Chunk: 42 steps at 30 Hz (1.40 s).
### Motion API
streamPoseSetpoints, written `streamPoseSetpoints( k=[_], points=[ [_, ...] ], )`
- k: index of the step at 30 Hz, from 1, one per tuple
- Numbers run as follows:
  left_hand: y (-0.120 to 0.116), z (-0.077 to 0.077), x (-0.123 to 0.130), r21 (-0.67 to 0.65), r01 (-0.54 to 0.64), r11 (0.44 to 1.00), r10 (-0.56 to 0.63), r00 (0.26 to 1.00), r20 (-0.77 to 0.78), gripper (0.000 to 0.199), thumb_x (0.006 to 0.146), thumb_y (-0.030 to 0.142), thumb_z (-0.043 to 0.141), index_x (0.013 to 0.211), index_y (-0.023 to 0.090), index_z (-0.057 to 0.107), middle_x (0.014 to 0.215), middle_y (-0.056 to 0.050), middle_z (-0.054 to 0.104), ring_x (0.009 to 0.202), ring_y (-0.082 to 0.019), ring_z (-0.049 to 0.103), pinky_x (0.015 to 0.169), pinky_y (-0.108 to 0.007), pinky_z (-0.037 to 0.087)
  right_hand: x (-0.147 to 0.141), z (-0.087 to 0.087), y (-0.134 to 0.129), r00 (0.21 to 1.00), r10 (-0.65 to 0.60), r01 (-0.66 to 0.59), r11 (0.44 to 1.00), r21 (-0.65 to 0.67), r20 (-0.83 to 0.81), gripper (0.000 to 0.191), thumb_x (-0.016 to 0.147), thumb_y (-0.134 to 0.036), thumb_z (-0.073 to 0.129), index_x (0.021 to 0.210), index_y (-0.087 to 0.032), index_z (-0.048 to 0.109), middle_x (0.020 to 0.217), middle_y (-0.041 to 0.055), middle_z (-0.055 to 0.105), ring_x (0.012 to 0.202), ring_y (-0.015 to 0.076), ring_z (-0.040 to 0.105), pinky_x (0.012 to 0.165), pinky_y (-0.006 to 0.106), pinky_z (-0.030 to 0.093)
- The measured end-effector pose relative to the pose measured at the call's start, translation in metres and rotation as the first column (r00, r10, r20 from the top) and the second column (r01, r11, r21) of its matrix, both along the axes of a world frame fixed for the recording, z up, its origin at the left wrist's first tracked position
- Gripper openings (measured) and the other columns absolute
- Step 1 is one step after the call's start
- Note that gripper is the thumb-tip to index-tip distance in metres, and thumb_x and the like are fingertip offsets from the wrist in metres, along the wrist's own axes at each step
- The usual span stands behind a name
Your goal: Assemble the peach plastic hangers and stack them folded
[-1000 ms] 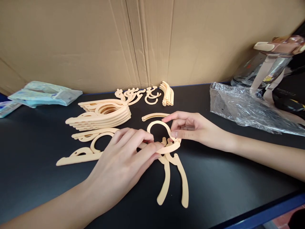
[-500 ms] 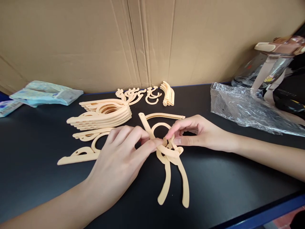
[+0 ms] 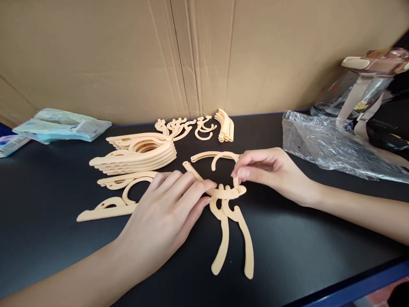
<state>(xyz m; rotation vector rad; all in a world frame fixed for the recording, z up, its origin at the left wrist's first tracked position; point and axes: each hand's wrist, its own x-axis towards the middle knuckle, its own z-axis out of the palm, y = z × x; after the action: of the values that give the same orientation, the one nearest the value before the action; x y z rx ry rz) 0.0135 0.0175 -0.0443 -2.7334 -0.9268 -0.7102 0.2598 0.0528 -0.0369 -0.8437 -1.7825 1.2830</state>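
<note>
My right hand (image 3: 271,172) pinches a cream curved hook piece (image 3: 225,155) between thumb and fingertips, its open end pointing left. Beside it, my left hand (image 3: 174,204) has its fingertips and thumb closed round a cream curved arm piece (image 3: 223,194), whose narrow end rises to the upper left. The right end of that arm meets another cream part (image 3: 242,190). Two curved pieces, a left one (image 3: 220,251) and a right one (image 3: 247,247), lie below on the black table. Behind the hands rests a thin curved strip (image 3: 203,156).
At the left are a stack of cream hanger parts (image 3: 153,160) and two loose ones. Small hooks (image 3: 204,128) and curved strips (image 3: 226,125) lie at the back. A wipes packet (image 3: 64,124), clear plastic bag (image 3: 332,145) and bottle (image 3: 364,94) stand farther out, before cardboard (image 3: 111,59).
The hook piece in my right hand has come up and away from the arm piece, turning its open end left. My left hand's fingers have shifted slightly on the arm piece.
</note>
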Motion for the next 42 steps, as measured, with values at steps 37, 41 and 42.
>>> streamPoseSetpoints(
  k=[37,41,42],
  points=[
    [-0.005,0.001,0.001,-0.067,0.141,0.988,-0.135,0.987,0.091,0.006,0.098,0.014,0.055,0.095,0.018,0.057,0.095,-0.003,0.059,0.085,-0.017,0.049,0.077,-0.031,0.038,0.009,-0.013,0.019,0.876,-0.37,0.095,0.763,0.639,0.311,0.015,0.097,-0.017,0.057,0.108,-0.015,0.067,0.105,0.0064,0.068,0.098,0.02,0.062,0.086,0.035,0.051],
    [-0.008,0.002,0.0,-0.024,0.201,0.979,-0.199,0.978,0.066,0.006,0.098,0.012,0.054,0.094,0.017,0.053,0.085,-0.001,0.059,0.075,-0.016,0.048,0.07,-0.031,0.036,0.011,-0.018,0.024,0.756,-0.421,-0.029,0.744,0.668,0.501,0.027,0.097,-0.017,0.056,0.123,-0.015,0.065,0.127,0.0103,0.066,0.115,0.0288,0.059,0.101,0.049,0.045],
    [-0.008,0.001,0.0,-0.022,0.204,0.979,-0.202,0.977,0.068,0.006,0.098,0.012,0.053,0.095,0.017,0.053,0.082,0.0,0.058,0.07,-0.015,0.047,0.066,-0.031,0.035,0.011,-0.019,0.024,0.74,-0.418,-0.05,0.747,0.663,0.527,0.029,0.098,-0.018,0.056,0.125,-0.015,0.064,0.13,0.0105,0.066,0.116,0.0292,0.06,0.101,0.05,0.045]
  ],
)
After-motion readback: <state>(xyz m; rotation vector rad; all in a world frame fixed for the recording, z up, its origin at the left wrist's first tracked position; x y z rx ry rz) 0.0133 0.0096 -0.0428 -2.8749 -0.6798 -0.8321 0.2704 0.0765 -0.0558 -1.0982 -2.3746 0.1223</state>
